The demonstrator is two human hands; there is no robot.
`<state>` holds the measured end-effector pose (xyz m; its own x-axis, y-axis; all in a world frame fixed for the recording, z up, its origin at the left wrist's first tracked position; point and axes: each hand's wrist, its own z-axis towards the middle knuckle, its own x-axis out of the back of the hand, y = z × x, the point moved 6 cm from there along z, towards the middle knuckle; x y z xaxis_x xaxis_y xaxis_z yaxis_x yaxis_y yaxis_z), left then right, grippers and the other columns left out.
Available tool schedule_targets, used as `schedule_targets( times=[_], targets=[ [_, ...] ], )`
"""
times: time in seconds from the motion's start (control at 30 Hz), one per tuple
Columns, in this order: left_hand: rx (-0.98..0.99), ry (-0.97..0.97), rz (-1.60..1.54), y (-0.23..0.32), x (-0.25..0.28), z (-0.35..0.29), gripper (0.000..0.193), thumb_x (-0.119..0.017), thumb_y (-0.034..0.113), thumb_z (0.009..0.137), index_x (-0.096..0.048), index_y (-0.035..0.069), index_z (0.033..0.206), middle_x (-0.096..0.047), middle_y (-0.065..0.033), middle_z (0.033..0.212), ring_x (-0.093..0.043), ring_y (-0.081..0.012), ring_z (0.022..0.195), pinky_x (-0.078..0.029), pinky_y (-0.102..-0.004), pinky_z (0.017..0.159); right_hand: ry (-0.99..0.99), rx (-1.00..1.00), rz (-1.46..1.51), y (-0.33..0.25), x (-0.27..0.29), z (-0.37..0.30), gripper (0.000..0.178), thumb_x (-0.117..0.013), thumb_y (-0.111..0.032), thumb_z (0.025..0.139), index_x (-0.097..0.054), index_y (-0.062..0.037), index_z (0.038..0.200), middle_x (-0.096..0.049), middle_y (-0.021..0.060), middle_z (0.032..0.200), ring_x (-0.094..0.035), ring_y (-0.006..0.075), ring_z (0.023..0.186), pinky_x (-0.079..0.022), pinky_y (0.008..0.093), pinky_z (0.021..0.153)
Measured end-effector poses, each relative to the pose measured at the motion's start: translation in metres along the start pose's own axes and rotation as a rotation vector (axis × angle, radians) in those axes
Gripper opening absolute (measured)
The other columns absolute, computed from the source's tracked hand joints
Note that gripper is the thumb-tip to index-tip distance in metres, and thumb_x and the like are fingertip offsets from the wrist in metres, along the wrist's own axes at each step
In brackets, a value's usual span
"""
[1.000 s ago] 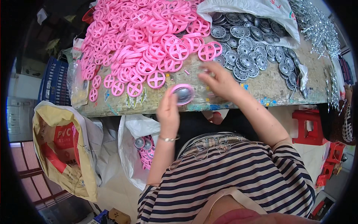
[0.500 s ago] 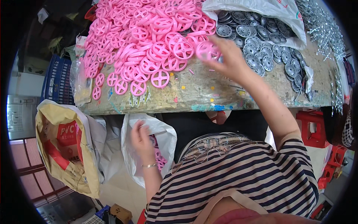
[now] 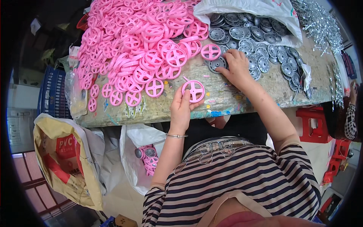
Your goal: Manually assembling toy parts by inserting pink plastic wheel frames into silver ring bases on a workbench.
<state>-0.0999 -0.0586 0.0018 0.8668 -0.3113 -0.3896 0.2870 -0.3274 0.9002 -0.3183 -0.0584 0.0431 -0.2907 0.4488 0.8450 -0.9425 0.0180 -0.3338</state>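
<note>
My left hand (image 3: pixel 180 109) is over the table's near edge, closed on a pink four-spoke wheel ring (image 3: pixel 193 90) held by its lower left side. Farther right, the thumb and fingers of my right hand (image 3: pixel 238 69) close around a round grey disc (image 3: pixel 216 65), which is partly covered by them. Just beyond that disc, a single pink ring (image 3: pixel 210 52) lies close to the right fingertips. A large heap of similar pink rings (image 3: pixel 154 57) covers the table's left and middle. To the right spread many grey discs (image 3: pixel 263 64), some spilling from a white plastic sack (image 3: pixel 257 8).
The worn wooden table (image 3: pixel 151 109) carries small coloured scraps. Below its front edge, an open white bag (image 3: pixel 128 166) contains pink rings with grey discs. A brown sack (image 3: pixel 41 128) stands left of it. Silver tinsel (image 3: pixel 321 26) lies at far right, above a red stool (image 3: pixel 312 125).
My left hand has risen from above the white bag to the table and now holds a pink ring. My right hand has moved off a pink ring and closed on a grey disc.
</note>
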Motion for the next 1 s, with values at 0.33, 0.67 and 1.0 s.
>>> schedule_targets(
  times=[0.33,0.67,1.0],
  targets=[
    [0.056,-0.068,-0.149,-0.001,0.01,-0.001,0.036,-0.04,0.022,0.101,-0.043,-0.003,0.127,-0.057,-0.0167,0.118,-0.062,-0.0275,0.103,-0.055,-0.0416,0.086,-0.147,0.216,0.454,-0.079,0.021,-0.012,0.037,-0.059,0.003,0.079,-0.059,-0.0052,0.115,-0.066,0.015,0.103,-0.065,0.0302,0.096,-0.052,0.0364,0.079],
    [-0.003,-0.178,-0.128,0.001,0.003,-0.005,0.039,-0.045,0.006,0.097,-0.038,-0.002,0.134,-0.053,-0.0143,0.124,-0.057,-0.0228,0.111,-0.052,-0.0403,0.092,-0.209,0.279,0.41,-0.102,-0.011,-0.053,0.048,-0.057,-0.006,0.081,-0.048,0.0007,0.128,-0.05,0.0213,0.13,-0.049,0.0362,0.121,-0.043,0.0396,0.099],
    [-0.04,-0.184,-0.039,-0.002,0.003,-0.007,0.032,-0.044,0.002,0.096,-0.045,-0.004,0.127,-0.056,-0.012,0.116,-0.061,-0.0199,0.1,-0.057,-0.0353,0.086,-0.556,-0.314,0.932,-0.075,-0.035,-0.047,0.035,-0.067,-0.01,0.082,-0.057,0.0011,0.114,-0.065,0.01,0.092,-0.061,0.015,0.083,-0.049,0.0295,0.076]
  ],
)
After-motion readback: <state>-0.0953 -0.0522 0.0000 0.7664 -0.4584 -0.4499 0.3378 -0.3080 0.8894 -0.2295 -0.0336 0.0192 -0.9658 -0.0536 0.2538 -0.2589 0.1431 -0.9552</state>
